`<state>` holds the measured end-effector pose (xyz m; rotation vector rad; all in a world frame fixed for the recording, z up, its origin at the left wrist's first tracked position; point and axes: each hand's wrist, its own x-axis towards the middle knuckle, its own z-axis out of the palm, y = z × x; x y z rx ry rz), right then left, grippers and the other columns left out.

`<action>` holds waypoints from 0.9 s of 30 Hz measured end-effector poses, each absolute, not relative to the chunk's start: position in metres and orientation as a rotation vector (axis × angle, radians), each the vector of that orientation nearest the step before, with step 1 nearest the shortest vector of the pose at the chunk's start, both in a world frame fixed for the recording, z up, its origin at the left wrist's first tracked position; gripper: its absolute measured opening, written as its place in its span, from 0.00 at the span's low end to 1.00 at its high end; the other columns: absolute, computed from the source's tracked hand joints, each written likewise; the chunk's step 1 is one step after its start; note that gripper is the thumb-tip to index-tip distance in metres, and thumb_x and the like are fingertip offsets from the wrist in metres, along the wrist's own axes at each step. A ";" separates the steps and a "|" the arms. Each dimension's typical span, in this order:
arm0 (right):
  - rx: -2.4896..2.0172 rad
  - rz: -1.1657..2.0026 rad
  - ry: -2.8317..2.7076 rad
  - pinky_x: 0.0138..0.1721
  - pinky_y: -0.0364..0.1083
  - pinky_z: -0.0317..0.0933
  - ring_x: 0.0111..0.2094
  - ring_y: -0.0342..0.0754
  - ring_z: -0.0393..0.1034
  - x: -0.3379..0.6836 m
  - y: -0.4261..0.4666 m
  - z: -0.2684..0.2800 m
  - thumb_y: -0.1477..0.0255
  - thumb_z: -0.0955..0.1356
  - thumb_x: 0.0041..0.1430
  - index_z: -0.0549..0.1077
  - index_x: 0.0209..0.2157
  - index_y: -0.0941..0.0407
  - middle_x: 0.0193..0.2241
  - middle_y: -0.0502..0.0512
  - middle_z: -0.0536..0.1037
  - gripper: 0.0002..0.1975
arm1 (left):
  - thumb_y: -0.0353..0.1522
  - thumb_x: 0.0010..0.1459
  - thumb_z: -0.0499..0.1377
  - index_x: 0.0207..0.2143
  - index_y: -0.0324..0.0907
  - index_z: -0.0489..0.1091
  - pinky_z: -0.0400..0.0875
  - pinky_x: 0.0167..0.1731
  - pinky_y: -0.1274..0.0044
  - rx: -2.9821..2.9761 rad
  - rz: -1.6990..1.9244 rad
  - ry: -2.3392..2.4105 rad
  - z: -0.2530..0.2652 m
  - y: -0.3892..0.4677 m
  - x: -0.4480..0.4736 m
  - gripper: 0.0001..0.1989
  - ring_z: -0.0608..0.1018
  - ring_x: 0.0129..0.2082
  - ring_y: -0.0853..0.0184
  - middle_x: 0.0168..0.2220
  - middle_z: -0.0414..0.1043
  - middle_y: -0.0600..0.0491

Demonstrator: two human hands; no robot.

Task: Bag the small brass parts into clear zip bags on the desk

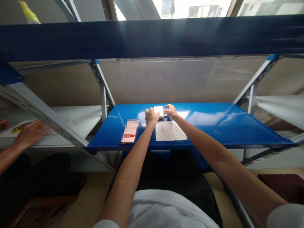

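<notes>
A small, bright white, roughly square thing (158,110) lies near the far side of the blue table, between my two hands. Glare washes out its surface, so I cannot make out its kind; some darker detail shows along its near edge. My left hand (152,116) is curled at its left edge, with the fingertips on it. From the right, my right hand (170,110) bends its thumb and fingers onto the opposite edge. Just nearer to me a flat off-white cloth (170,131) is spread on the table.
A phone with a pinkish, pixelated screen (130,130) lies left of my forearm on the blue table (213,126). A blue shelf beam (152,38) crosses overhead, and slanted metal posts stand at both sides. At far left, another person's hand (32,131) rests over a white shelf.
</notes>
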<state>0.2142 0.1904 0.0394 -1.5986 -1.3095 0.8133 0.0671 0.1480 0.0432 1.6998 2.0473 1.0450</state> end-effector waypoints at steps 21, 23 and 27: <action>-1.039 1.238 -1.175 0.29 0.42 0.63 0.37 0.49 0.79 0.235 0.055 0.050 0.58 0.76 0.54 0.75 0.47 0.53 0.39 0.55 0.83 0.22 | 0.35 0.61 0.68 0.55 0.45 0.79 0.78 0.40 0.74 1.742 1.153 1.026 0.040 0.073 0.018 0.19 0.82 0.37 0.66 0.41 0.79 0.50; -1.055 1.199 -1.205 0.30 0.43 0.64 0.34 0.49 0.80 0.236 0.045 0.049 0.57 0.77 0.53 0.76 0.43 0.54 0.36 0.56 0.83 0.21 | 0.36 0.62 0.68 0.56 0.45 0.77 0.79 0.40 0.74 1.788 1.056 1.005 0.041 0.064 0.014 0.20 0.82 0.38 0.66 0.42 0.79 0.49; -1.040 1.252 -1.264 0.30 0.44 0.67 0.34 0.52 0.82 0.230 0.035 0.052 0.55 0.79 0.51 0.77 0.39 0.55 0.34 0.57 0.85 0.21 | 0.41 0.66 0.65 0.60 0.46 0.74 0.79 0.41 0.74 1.839 1.070 1.041 0.048 0.048 0.016 0.23 0.83 0.46 0.62 0.49 0.79 0.46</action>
